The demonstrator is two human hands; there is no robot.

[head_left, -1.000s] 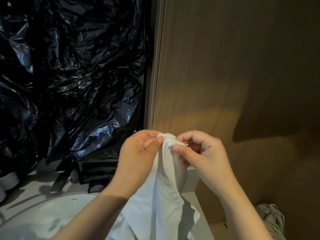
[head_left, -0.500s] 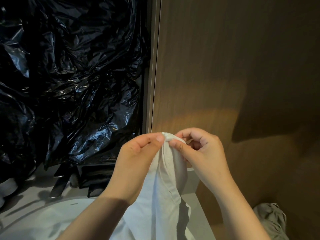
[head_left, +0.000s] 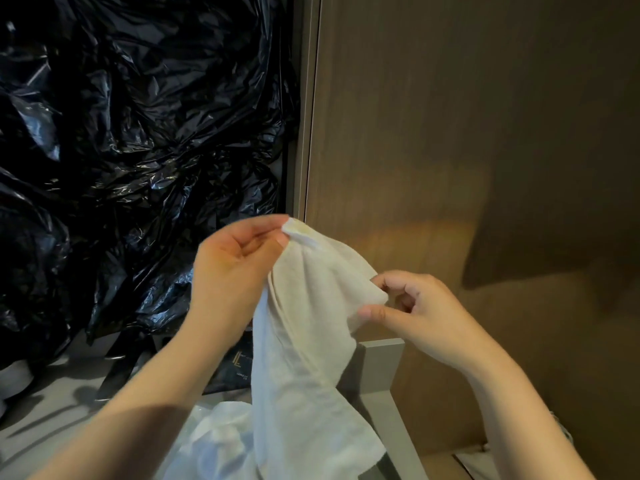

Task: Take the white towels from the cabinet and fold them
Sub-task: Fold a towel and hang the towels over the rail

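Crumpled black plastic sheeting [head_left: 138, 150] fills the left side, above a grey counter [head_left: 38, 431]. The left hand [head_left: 239, 265] is raised, thumb and forefinger pinching the top corner of the white towel [head_left: 311, 327], which hangs down from there in loose folds between the two forearms (its lower end runs out of view). The right hand [head_left: 419, 313], lower and just beside, pinches the towel's side edge between thumb and curled fingers. Behind it stands a brown wooden panel [head_left: 485, 133], partly in shadow.
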